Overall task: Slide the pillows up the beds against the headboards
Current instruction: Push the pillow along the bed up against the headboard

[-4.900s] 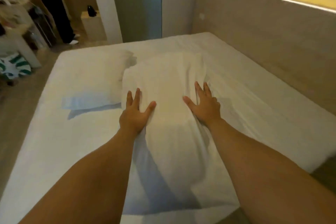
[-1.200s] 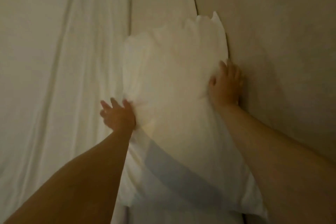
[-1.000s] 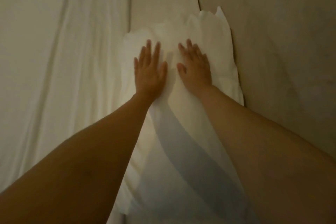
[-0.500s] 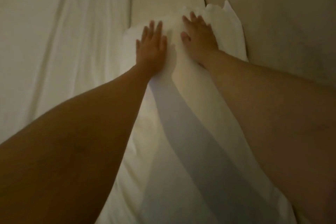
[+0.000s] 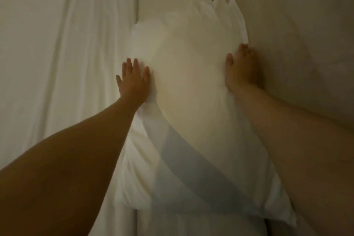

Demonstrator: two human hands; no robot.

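Head camera looks down on a white pillow (image 5: 191, 86) lying on the sheet (image 5: 57, 63), its right edge pressed against the tan headboard (image 5: 297, 34). Left hand (image 5: 134, 80) lies flat, fingers spread, on the pillow's left edge. Right hand (image 5: 240, 69) sits wedged between pillow and headboard, fingers extended along the pillow's side, gripping nothing.

A bedroom: white bed sheet (image 5: 57, 63), pillow (image 5: 191, 92), padded headboard (image 5: 297, 44).
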